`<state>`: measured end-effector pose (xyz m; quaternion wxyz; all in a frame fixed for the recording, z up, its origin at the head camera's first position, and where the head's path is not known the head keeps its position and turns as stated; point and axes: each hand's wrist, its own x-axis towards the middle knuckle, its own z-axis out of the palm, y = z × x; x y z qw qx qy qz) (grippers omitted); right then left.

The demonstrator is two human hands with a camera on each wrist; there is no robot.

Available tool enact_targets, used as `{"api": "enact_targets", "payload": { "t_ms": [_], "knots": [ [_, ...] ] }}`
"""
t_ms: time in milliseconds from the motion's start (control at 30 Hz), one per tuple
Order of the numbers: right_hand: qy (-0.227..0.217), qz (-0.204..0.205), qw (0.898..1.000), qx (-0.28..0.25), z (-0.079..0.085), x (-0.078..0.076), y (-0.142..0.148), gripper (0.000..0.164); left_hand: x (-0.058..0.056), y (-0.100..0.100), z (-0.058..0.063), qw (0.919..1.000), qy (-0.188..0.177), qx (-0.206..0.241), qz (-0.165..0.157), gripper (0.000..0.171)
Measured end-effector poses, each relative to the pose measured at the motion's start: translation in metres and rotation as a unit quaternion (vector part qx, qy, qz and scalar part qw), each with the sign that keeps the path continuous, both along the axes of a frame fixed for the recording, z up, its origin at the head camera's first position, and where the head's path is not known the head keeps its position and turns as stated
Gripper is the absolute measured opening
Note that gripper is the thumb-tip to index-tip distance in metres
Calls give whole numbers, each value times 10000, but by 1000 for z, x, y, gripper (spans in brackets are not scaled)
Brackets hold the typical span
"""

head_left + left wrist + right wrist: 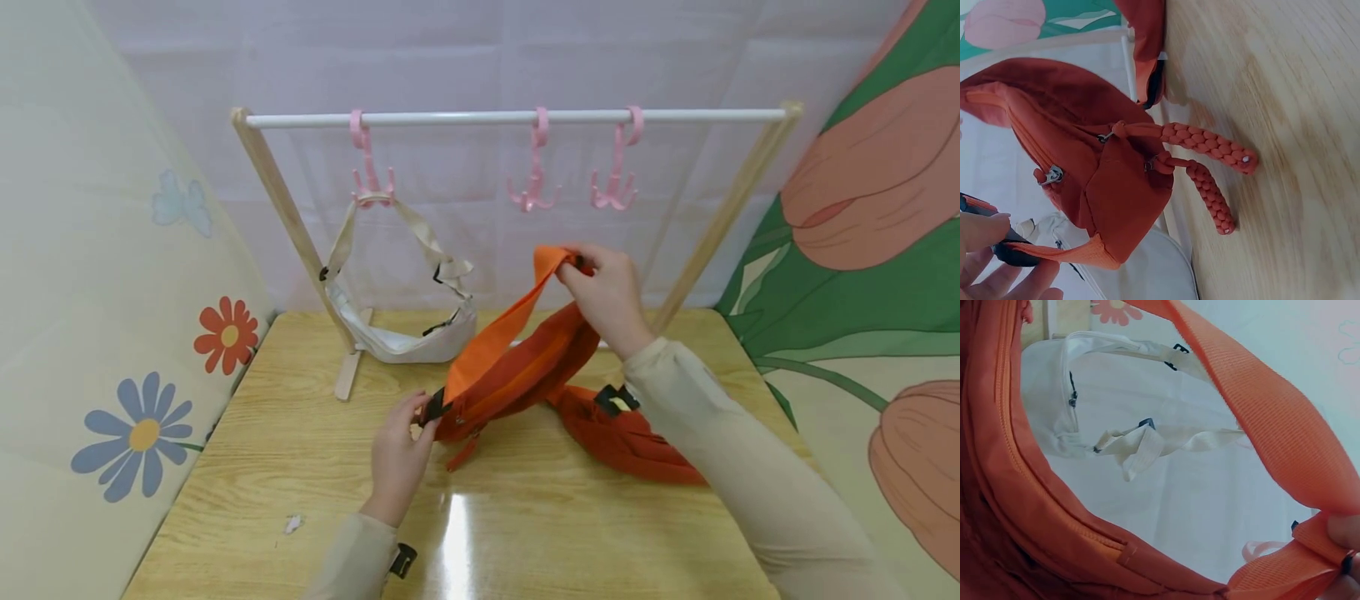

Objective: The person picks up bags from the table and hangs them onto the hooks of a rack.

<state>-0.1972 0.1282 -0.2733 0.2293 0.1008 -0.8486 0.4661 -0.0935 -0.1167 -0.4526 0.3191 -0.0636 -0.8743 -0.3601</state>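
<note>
Both hands hold a red waist bag [517, 379] with an orange strap [498, 333] above the table, its right end raised higher. At its lower left end, my left hand [399, 454] pinches the black buckle [1013, 244]. My right hand [606, 292] grips the orange strap near the bag's upper right end, as the right wrist view also shows. Two braided zipper pulls [1207, 147] dangle from the bag in the left wrist view. Under my right forearm, another red waist bag [630, 446] lies on the table, partly hidden by the sleeve.
A white rail [450, 119] on wooden legs spans the back, carrying pink hooks [536, 162]. From the left hook [367, 158] hangs a white waist bag [420, 346]. A small pale scrap [293, 523] lies on the wooden table [247, 467] at front left.
</note>
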Motion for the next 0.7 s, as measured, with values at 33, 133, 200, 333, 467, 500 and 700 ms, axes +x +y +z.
{"api": "enact_targets", "payload": {
  "t_ms": [33,133,200,333,467,500,700],
  "knots": [
    [0,8,10000,18,1,0,-1,23,0,1,0,10000,-60,-28,-18,32],
    [-40,62,9999,76,5,0,-4,22,0,5,-2,9997,-239,-55,-63,38],
    [-73,105,9999,102,8,1,-6,23,0,7,-4,9993,-355,-67,-102,41],
    [-66,165,9998,136,12,0,-10,23,-1,13,-7,9983,-520,-123,-215,47],
    [-57,188,9997,164,16,-1,-14,22,-1,17,-10,9975,-541,-159,-424,48],
    [-57,196,9996,174,17,-1,-15,22,0,17,-10,9974,-526,-159,-473,48],
    [-5,174,9995,254,21,-3,-19,21,2,19,-11,9966,-522,-100,-624,50]
  ]
}}
